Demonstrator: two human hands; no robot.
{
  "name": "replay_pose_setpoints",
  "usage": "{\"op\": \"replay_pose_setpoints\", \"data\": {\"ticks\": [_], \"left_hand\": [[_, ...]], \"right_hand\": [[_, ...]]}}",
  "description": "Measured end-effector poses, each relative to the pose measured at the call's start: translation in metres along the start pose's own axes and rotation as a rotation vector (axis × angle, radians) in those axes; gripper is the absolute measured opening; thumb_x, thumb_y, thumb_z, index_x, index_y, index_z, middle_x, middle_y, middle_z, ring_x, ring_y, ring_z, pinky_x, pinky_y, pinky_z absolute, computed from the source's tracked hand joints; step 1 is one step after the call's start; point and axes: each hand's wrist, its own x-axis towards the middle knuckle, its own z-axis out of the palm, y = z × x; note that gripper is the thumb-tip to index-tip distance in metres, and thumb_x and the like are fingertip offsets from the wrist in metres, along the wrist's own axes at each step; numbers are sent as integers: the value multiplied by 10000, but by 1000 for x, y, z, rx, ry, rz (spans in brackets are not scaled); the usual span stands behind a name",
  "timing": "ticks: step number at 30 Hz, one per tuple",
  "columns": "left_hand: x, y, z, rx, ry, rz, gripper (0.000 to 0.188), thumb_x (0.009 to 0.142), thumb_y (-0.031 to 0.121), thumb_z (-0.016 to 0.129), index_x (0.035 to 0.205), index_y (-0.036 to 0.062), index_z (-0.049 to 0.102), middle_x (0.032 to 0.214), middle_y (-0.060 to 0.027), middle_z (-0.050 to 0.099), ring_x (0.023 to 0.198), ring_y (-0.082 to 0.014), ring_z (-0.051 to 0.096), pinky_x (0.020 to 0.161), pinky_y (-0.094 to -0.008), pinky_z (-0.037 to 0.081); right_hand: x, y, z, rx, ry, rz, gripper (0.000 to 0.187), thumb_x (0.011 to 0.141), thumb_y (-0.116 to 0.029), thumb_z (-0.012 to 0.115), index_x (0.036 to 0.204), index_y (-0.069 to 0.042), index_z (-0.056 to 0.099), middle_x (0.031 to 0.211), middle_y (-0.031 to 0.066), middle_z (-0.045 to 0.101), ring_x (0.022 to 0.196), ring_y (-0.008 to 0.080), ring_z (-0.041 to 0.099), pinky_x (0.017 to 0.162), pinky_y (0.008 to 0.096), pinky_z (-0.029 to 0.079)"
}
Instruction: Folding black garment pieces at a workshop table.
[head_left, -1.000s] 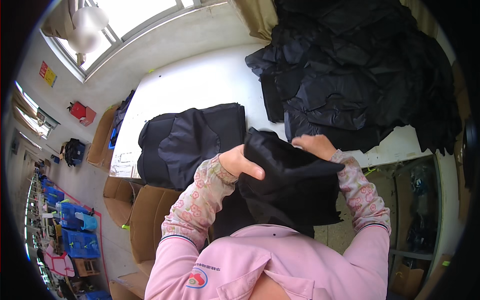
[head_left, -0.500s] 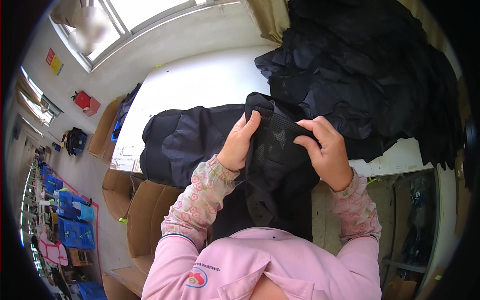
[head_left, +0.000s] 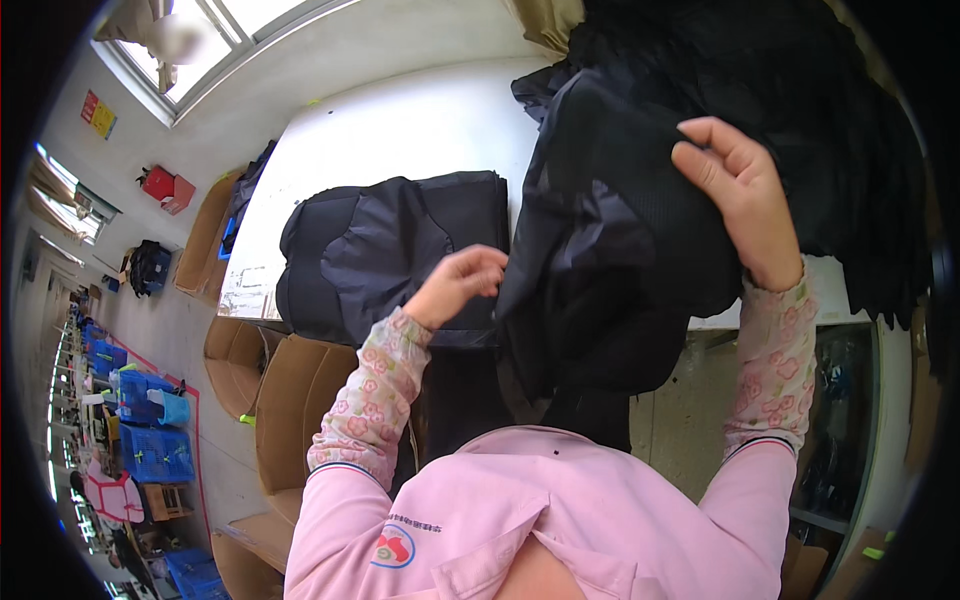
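black fabric piece (head_left: pixel 610 270) shifted outward | long axis near to far

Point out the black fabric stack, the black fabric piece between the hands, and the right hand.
Black fabric stack (head_left: pixel 390 240), head view: middle of its top piece.
Black fabric piece (head_left: pixel 625 255), head view: middle of its visible surface.
Right hand (head_left: pixel 745 198), head view: back of the hand.
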Motion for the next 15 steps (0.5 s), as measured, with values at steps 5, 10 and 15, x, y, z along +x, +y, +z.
{"op": "replay_pose_setpoints", "data": {"ticks": [5,10,15], "left_hand": [[-42,-56,74,-215,-514,-321,881,813,80,764,1505,111,219,1472,-148,343,1285,-272,481,1083,-389,368],[-8,-72,136,-974,-320,-106,857,915,350,643,1537,207,70,1496,-185,293,1305,-303,454,1108,-425,342],[35,-28,135,-1233,-104,-341,500,971,339,519,1341,4,489,1339,-159,551,1219,-259,546,1094,-417,378]], "right_hand": [[17,-13,-17,278,79,-93,213,952,-151,599,1099,-2,635,963,39,686,827,88,653,719,193,519],[5,-31,9,525,139,-77,222,980,-162,553,1123,-4,616,999,66,689,849,128,674,730,228,551],[-4,-20,25,532,191,-27,228,986,-171,546,1137,-7,592,1013,61,675,884,120,656,774,240,531]]}}
